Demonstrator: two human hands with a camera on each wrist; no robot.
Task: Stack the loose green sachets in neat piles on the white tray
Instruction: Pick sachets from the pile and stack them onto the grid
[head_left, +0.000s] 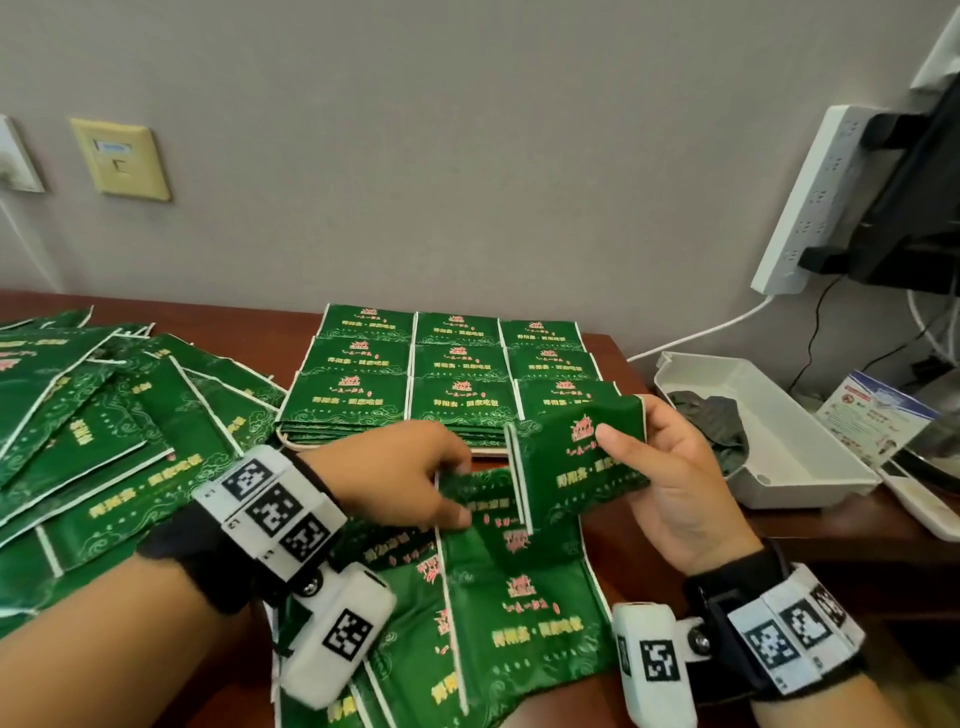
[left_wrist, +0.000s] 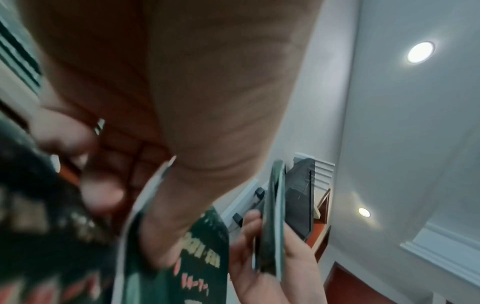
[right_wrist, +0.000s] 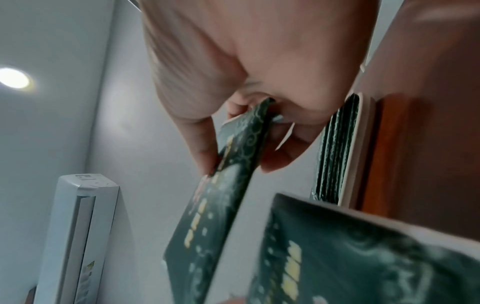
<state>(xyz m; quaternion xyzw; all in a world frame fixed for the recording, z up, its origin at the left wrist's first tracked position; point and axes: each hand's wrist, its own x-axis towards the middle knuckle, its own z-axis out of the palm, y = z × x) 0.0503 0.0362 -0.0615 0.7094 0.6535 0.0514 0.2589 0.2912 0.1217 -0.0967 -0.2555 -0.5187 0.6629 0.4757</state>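
Sachets: thin foil-look packets, flat, light, prob. slick face to face. Judged floppy at the middle, firmer at the white sealed edges. Best taken by a short edge, thumb on top, fingers under; squaring a bunch needs both hands or they'll fan and slide.

Right hand (head_left: 670, 467) holds a small bunch of sachets (head_left: 576, 457) above the table (head_left: 618, 358), thumb curled over the top face, fingers behind; bunch tilted, white edges showing at its left end. Right wrist view confirms: thumb and fingers clamped on the bunch's near end.

Left hand (head_left: 400, 473) curled, pinching one sachet (head_left: 475, 491) lifted off the near loose heap (head_left: 519, 597), its end meeting the right hand's bunch. Left wrist view blurred; grip detail there not readable.

Tray (head_left: 291, 442): only a pale rim shows at front edge, under a 3 x 3 grid of piles (head_left: 452, 364), tidy, just beyond the hands.

More loose ones spread at left (head_left: 104, 415), overlapping, mixed angles. Plenty left to do.

Step in hand, by my read: feeding a single into the bunch before setting it on a pile.

Risk: bunch slipping askew when set down.
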